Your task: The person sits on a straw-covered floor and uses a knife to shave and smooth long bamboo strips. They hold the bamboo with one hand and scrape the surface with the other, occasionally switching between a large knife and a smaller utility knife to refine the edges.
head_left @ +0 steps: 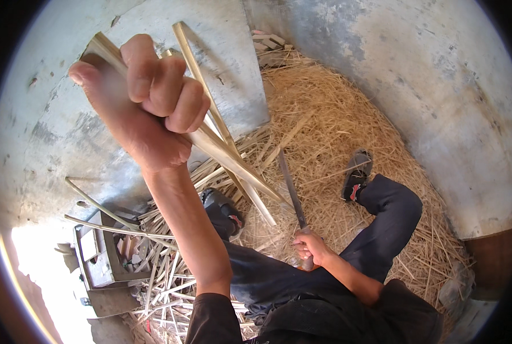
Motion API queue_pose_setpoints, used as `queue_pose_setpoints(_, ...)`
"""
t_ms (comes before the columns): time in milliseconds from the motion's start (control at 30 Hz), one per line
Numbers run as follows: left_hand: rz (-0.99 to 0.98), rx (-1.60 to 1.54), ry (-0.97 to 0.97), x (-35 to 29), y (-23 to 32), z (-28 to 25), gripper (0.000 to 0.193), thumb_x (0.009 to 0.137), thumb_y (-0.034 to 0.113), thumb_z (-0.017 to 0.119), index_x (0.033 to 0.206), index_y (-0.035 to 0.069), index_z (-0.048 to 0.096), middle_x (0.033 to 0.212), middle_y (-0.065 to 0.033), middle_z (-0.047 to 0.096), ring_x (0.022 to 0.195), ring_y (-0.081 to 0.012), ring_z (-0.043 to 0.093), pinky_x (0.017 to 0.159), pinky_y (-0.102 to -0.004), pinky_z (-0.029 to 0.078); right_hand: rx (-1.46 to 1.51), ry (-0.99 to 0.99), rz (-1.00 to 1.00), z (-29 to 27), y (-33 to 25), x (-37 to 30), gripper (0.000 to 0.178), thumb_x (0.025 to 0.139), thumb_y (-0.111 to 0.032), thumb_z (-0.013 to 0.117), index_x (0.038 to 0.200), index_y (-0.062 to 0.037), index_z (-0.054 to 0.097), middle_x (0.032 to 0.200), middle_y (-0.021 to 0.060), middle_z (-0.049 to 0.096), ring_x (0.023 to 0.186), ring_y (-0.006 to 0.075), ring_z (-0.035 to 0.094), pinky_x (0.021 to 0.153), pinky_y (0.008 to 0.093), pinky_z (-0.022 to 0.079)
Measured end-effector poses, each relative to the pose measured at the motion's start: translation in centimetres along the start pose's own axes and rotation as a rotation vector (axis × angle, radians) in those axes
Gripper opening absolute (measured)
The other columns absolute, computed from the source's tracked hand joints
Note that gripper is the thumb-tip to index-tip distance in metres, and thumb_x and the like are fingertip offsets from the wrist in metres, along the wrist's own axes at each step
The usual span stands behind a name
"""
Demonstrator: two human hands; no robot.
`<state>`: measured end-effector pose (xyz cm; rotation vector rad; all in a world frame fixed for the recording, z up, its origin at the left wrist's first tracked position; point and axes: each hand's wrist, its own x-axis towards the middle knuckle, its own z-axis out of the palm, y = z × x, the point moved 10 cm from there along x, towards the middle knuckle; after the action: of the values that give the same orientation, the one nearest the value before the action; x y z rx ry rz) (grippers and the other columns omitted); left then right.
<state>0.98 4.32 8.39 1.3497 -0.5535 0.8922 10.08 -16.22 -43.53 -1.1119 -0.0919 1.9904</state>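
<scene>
My left hand [152, 94] is raised at the upper left, its fingers wrapped round a long split bamboo strip [230, 156]. The strip slants down to the right, and its lower end comes up against or close to the blade; contact is hard to make out. Low in front of my body, my right hand [314, 247] is closed on the handle of a long, narrow knife [290, 184]. Its dark blade points up and away from me. Behind my left hand, another pale strip [190, 51] leans against the wall, partly hidden.
A deep heap of straw-coloured shavings [319, 114] spreads over the floor between the worn walls [405, 74]. Both my feet, in dark shoes [356, 175], stand among it. At the left are an open wooden box [116, 269] and many cut strips [167, 298].
</scene>
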Motion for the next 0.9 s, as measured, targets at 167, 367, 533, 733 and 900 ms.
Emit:
queue_pose_setpoints(167, 0.007, 0.011, 0.01, -0.3, 0.3, -0.1, 0.059, 0.109, 0.068, 0.037, 0.083, 0.016, 0.045, 0.055, 0.0057, 0.027, 0.041, -0.0074, 0.021, 0.034, -0.0249, 0.018, -0.095, -0.171, -0.349, 6.0, -7.1, -4.9, 0.028, 0.093, -0.005, 0.065, 0.074, -0.0134, 0.046, 0.054, -0.0044, 0.04, 0.039, 0.0067, 0.033, 0.039, 0.0289, 0.025)
queue_pose_setpoints(367, 0.012, -0.073, -0.048, 0.1, 0.0, 1.0, 0.06, 0.11, 0.068, 0.036, 0.081, 0.016, 0.045, 0.054, 0.0056, 0.027, 0.04, -0.0076, 0.021, 0.033, -0.0248, 0.019, -0.148, -0.011, -0.131, 2.7, -1.4, -1.4, 0.024, 0.092, -0.001, 0.064, 0.078, -0.0123, 0.048, 0.056, -0.0039, 0.041, 0.039, 0.0069, 0.033, 0.038, 0.0289, 0.026)
queue_pose_setpoints(533, 0.024, 0.026, -0.016, -0.7, 0.6, 0.9, 0.06, 0.111, 0.067, 0.034, 0.08, 0.016, 0.045, 0.054, 0.0054, 0.027, 0.04, -0.0079, 0.021, 0.033, -0.0242, 0.018, -0.113, 0.038, -0.128, 2.6, -3.4, -1.9, 0.016, 0.092, -0.002, 0.064, 0.085, -0.0105, 0.052, 0.056, -0.004, 0.041, 0.04, 0.0068, 0.034, 0.038, 0.0285, 0.027)
queue_pose_setpoints(733, -0.01, 0.002, -0.06, 0.0, -0.2, 1.6, 0.061, 0.11, 0.068, 0.035, 0.079, 0.016, 0.044, 0.054, 0.0056, 0.026, 0.04, -0.0079, 0.021, 0.033, -0.024, 0.018, -0.165, -0.079, -0.502, 6.9, -9.0, -5.8, 0.019, 0.093, -0.001, 0.062, 0.081, -0.0104, 0.051, 0.057, -0.0013, 0.047, 0.042, 0.0076, 0.04, 0.039, 0.0278, 0.028)
queue_pose_setpoints(900, 0.03, 0.001, -0.005, -0.4, 0.4, 1.0, 0.061, 0.11, 0.068, 0.035, 0.076, 0.017, 0.042, 0.054, 0.0055, 0.028, 0.04, -0.0071, 0.021, 0.033, -0.0239, 0.017, -0.16, 0.123, -0.135, 1.0, -0.1, -0.9, 0.022, 0.093, -0.001, 0.063, 0.079, -0.0114, 0.05, 0.056, -0.003, 0.042, 0.041, 0.0075, 0.037, 0.038, 0.0289, 0.027)
